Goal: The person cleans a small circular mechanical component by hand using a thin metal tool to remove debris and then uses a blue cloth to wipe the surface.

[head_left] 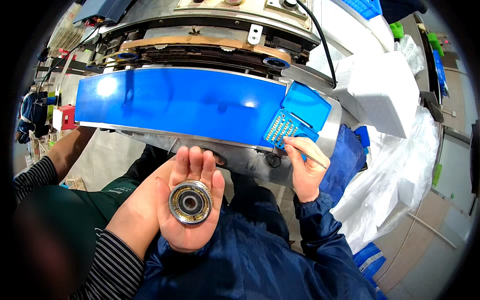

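Note:
My left hand [188, 239] lies palm up with its fingers stretched out. On the palm rests a round, bearing-like metal part [190, 202] with a shiny rim, a dark hub with a hole, and small gold-coloured bits around its ring. Pinched in my right hand [307, 170] are thin metal tweezers [315, 161]. Their tip is at a small blue case [307, 134], or just above it; I cannot tell whether it touches a piece. Rows of tiny gold-coloured pieces [281, 129] fill the case, and its translucent blue lid [306, 105] is flipped back.
A blue-topped work surface [185, 102] runs below a machine with a tan belt [200, 44]. At left, a co-worker's bare forearm [137, 207] with a striped sleeve passes behind my left hand. White foam [385, 90] and clear plastic sheeting [395, 190] are on the right.

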A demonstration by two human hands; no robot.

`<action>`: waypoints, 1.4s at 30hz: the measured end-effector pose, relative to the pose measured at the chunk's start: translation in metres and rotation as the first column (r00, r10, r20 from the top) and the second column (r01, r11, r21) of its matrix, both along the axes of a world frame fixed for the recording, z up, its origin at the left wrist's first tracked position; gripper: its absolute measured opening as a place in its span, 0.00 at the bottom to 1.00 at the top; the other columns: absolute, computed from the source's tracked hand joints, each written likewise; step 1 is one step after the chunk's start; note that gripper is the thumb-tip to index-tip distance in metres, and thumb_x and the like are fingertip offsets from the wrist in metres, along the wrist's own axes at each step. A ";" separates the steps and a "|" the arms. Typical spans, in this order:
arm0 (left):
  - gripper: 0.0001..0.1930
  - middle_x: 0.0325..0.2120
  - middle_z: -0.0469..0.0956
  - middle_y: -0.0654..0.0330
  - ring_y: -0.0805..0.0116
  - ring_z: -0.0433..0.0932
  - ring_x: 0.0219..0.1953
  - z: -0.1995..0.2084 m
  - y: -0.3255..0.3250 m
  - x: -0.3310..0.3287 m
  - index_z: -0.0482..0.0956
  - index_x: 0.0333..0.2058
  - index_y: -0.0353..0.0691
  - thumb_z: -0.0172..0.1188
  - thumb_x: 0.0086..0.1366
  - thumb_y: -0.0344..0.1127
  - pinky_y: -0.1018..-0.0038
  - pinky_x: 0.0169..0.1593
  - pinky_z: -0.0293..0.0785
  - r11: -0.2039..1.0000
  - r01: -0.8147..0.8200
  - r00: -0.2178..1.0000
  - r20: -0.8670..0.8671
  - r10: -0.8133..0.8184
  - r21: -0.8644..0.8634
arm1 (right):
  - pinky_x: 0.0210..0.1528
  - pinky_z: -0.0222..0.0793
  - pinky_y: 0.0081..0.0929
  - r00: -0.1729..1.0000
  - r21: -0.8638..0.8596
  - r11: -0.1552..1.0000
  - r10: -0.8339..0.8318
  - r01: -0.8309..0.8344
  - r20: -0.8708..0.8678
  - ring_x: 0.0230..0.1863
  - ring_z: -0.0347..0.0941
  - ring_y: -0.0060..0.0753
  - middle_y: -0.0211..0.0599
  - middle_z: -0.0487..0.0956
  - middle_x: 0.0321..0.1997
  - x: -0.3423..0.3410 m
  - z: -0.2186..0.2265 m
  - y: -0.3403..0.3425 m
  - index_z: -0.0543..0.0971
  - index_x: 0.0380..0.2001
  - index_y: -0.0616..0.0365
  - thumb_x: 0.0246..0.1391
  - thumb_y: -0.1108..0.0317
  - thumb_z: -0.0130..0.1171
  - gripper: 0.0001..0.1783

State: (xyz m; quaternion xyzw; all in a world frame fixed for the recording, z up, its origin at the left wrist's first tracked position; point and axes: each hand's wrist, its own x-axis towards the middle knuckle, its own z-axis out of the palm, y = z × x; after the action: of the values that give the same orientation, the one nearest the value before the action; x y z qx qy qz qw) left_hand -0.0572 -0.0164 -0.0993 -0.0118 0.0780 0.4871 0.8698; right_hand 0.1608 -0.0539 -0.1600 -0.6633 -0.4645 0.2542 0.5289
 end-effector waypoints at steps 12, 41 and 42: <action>0.28 0.64 0.53 0.55 0.62 0.49 0.67 -0.002 -0.003 0.016 0.52 0.63 0.37 0.35 0.71 0.48 0.65 0.67 0.47 0.998 0.038 0.986 0.165 -0.029 -0.049 | 0.35 0.70 0.21 0.959 0.110 0.984 -0.110 0.143 -0.263 0.30 0.74 0.27 0.43 0.79 0.31 -0.001 0.048 -0.006 0.78 0.31 0.70 0.52 0.79 0.56 0.04; 0.28 0.65 0.48 0.58 0.67 0.48 0.67 0.070 -0.009 0.037 0.48 0.63 0.36 0.31 0.72 0.47 0.70 0.66 0.51 0.936 0.353 0.935 0.042 -0.352 -0.007 | 0.29 0.70 0.24 0.808 0.092 0.888 0.360 -0.450 0.467 0.28 0.74 0.34 0.36 0.75 0.29 -0.008 0.162 -0.006 0.80 0.34 0.57 0.41 0.78 0.61 0.13; 0.28 0.65 0.48 0.57 0.65 0.47 0.67 0.074 -0.010 0.034 0.47 0.64 0.36 0.30 0.72 0.48 0.68 0.67 0.49 0.931 0.366 0.931 -0.006 -0.366 0.003 | 0.29 0.70 0.24 0.805 0.091 0.887 0.361 -0.452 0.470 0.28 0.74 0.34 0.36 0.75 0.29 -0.011 0.164 -0.004 0.80 0.34 0.57 0.41 0.78 0.61 0.13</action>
State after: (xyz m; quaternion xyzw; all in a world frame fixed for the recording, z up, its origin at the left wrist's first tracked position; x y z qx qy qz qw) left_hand -0.0228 -0.0264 -0.0255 0.0059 0.0800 0.3170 0.9450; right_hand 0.1501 -0.0583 0.0041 -0.5314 -0.7265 0.1575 0.4062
